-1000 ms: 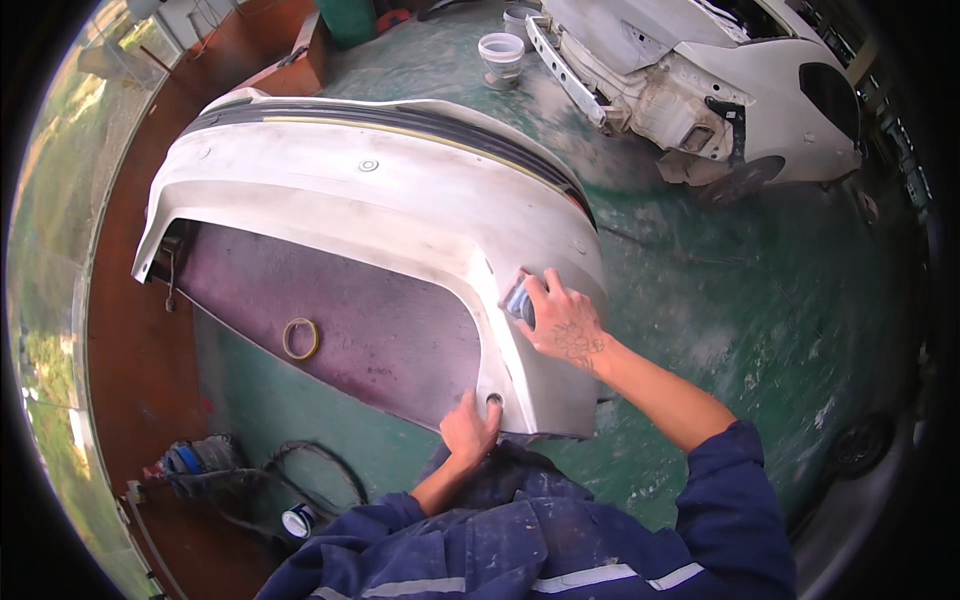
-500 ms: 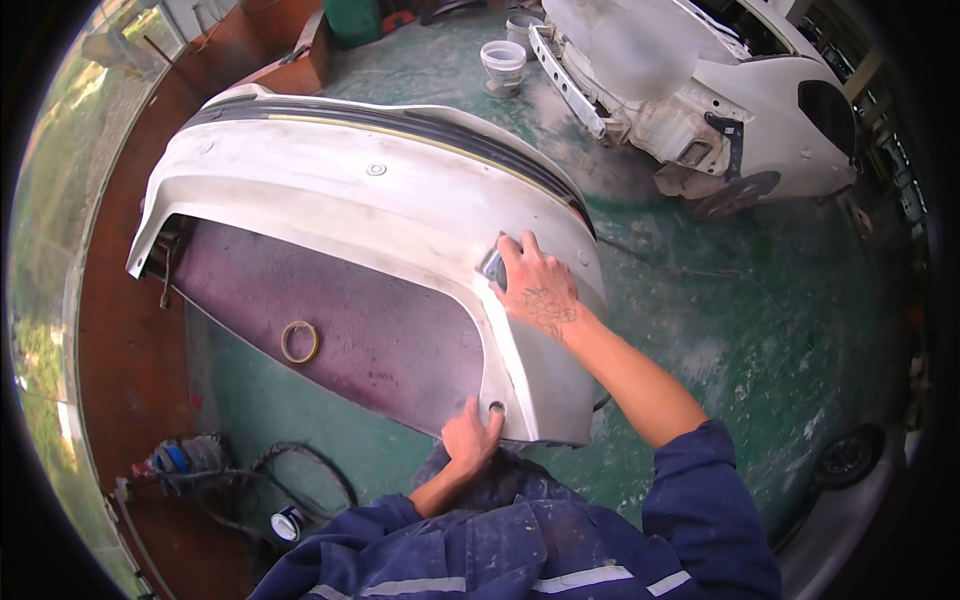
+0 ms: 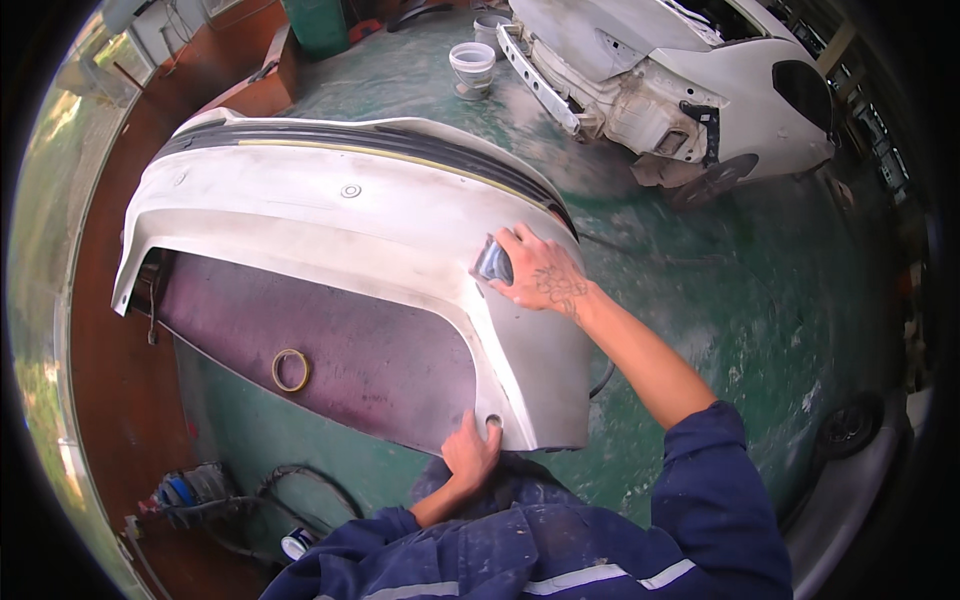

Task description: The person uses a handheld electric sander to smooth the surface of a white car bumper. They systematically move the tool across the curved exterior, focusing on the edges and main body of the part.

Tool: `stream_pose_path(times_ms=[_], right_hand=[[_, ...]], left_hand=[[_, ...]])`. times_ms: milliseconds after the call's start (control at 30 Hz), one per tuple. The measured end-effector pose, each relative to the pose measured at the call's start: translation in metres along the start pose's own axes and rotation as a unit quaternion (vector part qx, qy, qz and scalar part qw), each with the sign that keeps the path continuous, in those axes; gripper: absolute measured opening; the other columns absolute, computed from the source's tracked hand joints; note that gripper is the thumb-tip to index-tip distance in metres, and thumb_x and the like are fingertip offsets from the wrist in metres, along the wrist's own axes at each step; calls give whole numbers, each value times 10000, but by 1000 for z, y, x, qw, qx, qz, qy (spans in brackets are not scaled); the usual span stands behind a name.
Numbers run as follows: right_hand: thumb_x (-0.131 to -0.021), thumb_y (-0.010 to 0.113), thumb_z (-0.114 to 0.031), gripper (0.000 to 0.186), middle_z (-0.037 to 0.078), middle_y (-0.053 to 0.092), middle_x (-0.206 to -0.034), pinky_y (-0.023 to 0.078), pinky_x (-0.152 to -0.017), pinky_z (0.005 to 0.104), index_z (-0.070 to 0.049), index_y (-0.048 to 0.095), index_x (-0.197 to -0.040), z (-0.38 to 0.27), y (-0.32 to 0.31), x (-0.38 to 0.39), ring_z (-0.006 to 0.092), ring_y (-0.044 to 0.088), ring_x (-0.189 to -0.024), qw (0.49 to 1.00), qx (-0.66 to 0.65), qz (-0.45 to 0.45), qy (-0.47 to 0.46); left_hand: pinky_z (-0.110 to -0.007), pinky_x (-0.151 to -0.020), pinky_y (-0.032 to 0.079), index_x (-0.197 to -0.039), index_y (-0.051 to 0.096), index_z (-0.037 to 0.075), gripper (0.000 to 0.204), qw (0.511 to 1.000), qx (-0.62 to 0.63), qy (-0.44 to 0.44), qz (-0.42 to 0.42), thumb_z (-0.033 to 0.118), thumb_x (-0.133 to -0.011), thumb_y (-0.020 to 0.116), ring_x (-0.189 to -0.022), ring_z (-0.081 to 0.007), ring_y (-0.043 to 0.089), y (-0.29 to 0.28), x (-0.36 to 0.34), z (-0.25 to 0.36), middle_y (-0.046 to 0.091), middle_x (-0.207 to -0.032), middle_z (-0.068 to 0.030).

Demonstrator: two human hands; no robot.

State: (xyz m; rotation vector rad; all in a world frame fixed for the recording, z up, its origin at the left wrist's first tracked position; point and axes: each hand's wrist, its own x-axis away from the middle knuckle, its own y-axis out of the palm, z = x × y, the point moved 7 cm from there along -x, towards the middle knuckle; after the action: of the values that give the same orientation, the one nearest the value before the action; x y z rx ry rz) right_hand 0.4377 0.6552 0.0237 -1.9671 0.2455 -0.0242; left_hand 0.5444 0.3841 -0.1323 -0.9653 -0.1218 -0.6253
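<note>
— Two hands are on the white car bumper (image 3: pixel 330 230), right?

— Yes. The right hand (image 3: pixel 540 280) lies flat on the bumper's upper curved face, with its grip pressed down on a small grey-blue sanding pad (image 3: pixel 492 262) that shows just left of the knuckles. The fingers (image 3: pixel 515 240) are spread over the pad, which touches the bumper's surface.

— And the other one?

— The left hand (image 3: pixel 470 452) sits well below that grip, at the bumper's lower near corner. Its grip is clenched on the bumper's bottom edge, thumb up against the white panel beside a small round hole (image 3: pixel 493 421).

— Where does the bumper lie?

— It rests on a purple-brown tabletop (image 3: pixel 350 350), arching from far left of the right grip round to just beneath it. A dark strip (image 3: pixel 400 150) runs along its far edge, beyond the grip.

— What else is near?

— A roll of tape (image 3: pixel 290 370) lies on the tabletop, left of the left grip and apart from the bumper. Farther left and lower, a power tool with a black cable (image 3: pixel 200 495) lies on the floor. Beyond the right grip, up and to the right, stands a white car body (image 3: pixel 720 80) with its panels stripped, on the green floor (image 3: pixel 720 300). A white bucket (image 3: pixel 472 68) stands on that floor, beyond the bumper. Both sleeves (image 3: pixel 720 500) are dark blue, the right one pushed up the forearm.
</note>
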Motion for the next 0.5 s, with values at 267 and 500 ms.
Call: stream_pose_path(times_ms=[267,500], right_hand=[[-815,859,-286,548,197,577,-1150,610,-758,553,-85,542,-1215,35,7,34,452,718,-871,1000,23,2,1],[-774,891,-290,560,166,545,-1071,604,-692,504,-64,529,-1136,137,40,146,410,701,-841,998,-38,56,-8]], left_hand=[[-624,-735,491,-1044,625,9,432,1000,22,-14,16,425,-926,630,-773,-548,656,7,3,-8,670,-781,-317],[-517,-773,522,-1139,649,-34,364,990,71,15,125,279,-956,671,-820,-396,701,-4,11,-12,710,-882,-255]])
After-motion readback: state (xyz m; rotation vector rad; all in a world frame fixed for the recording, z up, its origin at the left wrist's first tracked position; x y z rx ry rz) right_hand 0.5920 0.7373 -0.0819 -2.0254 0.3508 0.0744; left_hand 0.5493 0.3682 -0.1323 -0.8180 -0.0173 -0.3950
